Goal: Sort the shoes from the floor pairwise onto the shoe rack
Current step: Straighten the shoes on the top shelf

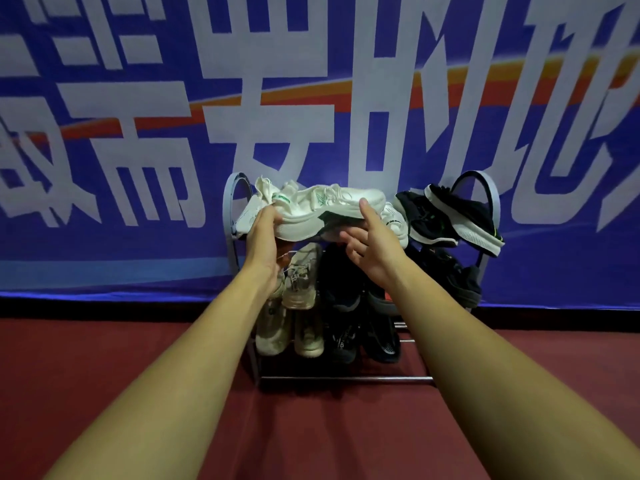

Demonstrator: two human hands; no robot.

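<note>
Left hand (265, 233) grips white sneaker (329, 202), right hand (372, 244) apparently cups it, arms outstretched

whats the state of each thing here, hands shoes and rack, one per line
shoe rack: upright, lower tiers hold beige shoes and dark shoes
white sneaker: held level at the top tier
left hand: grips the sneaker's heel end
right hand: holds its toe end, thumb on the side, fingers beneath
black pair: on the top tier, one shoe tipped on its side
</note>
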